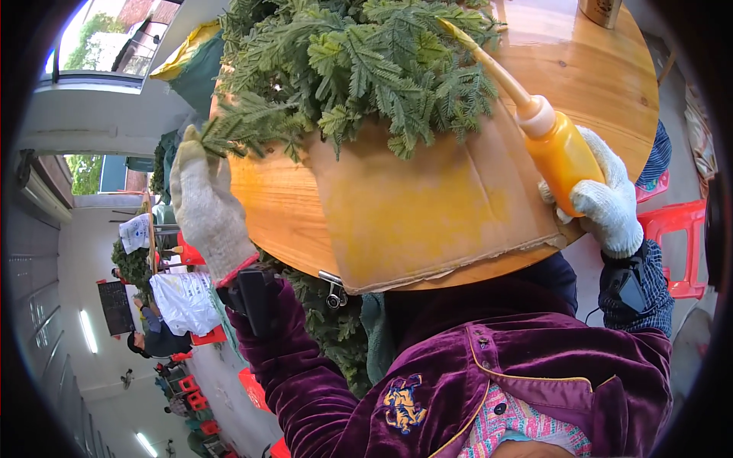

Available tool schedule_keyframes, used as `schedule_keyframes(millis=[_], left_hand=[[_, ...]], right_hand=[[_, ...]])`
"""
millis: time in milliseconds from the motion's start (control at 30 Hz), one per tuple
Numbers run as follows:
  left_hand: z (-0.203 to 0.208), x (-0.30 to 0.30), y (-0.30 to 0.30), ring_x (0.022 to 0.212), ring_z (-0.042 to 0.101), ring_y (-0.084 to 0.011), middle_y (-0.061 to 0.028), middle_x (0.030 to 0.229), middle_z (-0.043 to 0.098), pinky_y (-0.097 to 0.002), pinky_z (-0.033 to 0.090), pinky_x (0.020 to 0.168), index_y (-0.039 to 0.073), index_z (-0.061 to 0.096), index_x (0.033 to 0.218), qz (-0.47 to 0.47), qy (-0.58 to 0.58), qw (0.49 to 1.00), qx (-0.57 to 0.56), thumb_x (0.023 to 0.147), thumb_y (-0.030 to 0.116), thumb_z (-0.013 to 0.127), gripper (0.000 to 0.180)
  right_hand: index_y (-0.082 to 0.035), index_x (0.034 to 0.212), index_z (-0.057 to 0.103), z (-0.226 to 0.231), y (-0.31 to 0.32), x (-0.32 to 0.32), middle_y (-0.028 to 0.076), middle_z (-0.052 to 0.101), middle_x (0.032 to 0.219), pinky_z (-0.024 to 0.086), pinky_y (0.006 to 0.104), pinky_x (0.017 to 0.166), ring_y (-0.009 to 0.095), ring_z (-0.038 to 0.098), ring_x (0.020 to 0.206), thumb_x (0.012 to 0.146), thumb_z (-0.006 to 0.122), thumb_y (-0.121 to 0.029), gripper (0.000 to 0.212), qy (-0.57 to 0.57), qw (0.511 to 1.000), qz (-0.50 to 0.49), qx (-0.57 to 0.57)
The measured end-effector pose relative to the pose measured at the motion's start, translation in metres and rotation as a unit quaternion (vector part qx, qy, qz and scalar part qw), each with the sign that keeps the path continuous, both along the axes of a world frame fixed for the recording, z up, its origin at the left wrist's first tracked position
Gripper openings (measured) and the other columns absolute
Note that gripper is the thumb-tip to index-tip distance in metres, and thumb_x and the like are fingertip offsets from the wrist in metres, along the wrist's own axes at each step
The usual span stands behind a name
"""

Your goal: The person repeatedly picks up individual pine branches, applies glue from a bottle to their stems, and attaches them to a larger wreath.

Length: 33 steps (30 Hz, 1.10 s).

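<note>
**Glue bottle and green sprigs at a round wooden table**

Round and honey-coloured, the wooden table (611, 69) fills the upper middle of the view, with a worn sheet of cardboard (427, 206) laid over its near edge, probably to keep drips off the wood. On the cardboard and the table lies a heap of feathery green sprigs (359, 61).

The right hand (607, 202), in a white knit glove, is clamped around an orange squeeze bottle (561, 156) at the table's right edge. The bottle is tilted so that its long pale nozzle (489, 65) slants up and left into the foliage, a hold that seems meant to bring the tip to one chosen spot. The left hand (206, 206), in a greyer glove, is at the table's left edge, its fingers closed on the tip of a sprig (229, 126) at the heap's edge, apparently to steady it. The two hands are well apart, with the cardboard between them.

The dense greenery hides the nozzle tip. A metal clip (334, 291) hangs below the cardboard's near edge. A red plastic stool (679, 237) stands to the right, and other people sit among more greenery at far left.
</note>
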<state>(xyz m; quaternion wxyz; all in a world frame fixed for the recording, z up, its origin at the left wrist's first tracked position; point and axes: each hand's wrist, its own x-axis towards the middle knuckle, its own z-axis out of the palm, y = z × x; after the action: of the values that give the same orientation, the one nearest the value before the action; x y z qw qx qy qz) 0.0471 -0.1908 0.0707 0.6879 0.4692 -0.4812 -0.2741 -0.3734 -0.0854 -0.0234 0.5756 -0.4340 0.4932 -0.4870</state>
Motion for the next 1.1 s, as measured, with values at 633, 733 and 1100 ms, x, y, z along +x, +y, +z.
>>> schedule_keyframes(millis=[633,733,1100], left_hand=[[-0.04,-0.004,0.051,0.13,0.06,-0.0242,-0.0165,0.14,0.064,-0.0376,0.049,0.113,-0.004,0.053,0.146,-0.079,-0.259,0.961,0.05,0.103,0.002,0.062,0.045],[-0.034,0.01,0.053,0.128,0.062,-0.0216,-0.0158,0.14,0.064,-0.0365,0.05,0.112,-0.005,0.054,0.145,-0.066,-0.201,0.976,0.051,0.106,0.009,0.06,0.041],[-0.054,-0.032,0.04,0.107,0.069,-0.0197,-0.0124,0.119,0.075,-0.0356,0.052,0.1,0.0,0.05,0.151,-0.015,-0.399,0.875,0.273,0.095,0.033,0.076,0.07]], right_hand=[[0.001,0.144,0.052,-0.001,-0.002,0.003,0.009,0.069,0.097,0.05,0.0234,0.06,0.013,0.064,0.069,0.066,0.085,-0.05,0.099,0.006,1.0,-0.02,0.007],[0.003,0.145,0.05,-0.002,-0.002,0.003,0.011,0.07,0.097,0.049,0.0219,0.057,0.012,0.064,0.067,0.064,0.087,-0.059,0.109,0.022,1.0,-0.02,0.007],[0.002,0.144,0.051,-0.003,-0.003,0.003,0.011,0.07,0.094,0.049,0.0223,0.056,0.012,0.063,0.066,0.064,0.087,-0.059,0.107,0.018,1.0,-0.02,0.004]])
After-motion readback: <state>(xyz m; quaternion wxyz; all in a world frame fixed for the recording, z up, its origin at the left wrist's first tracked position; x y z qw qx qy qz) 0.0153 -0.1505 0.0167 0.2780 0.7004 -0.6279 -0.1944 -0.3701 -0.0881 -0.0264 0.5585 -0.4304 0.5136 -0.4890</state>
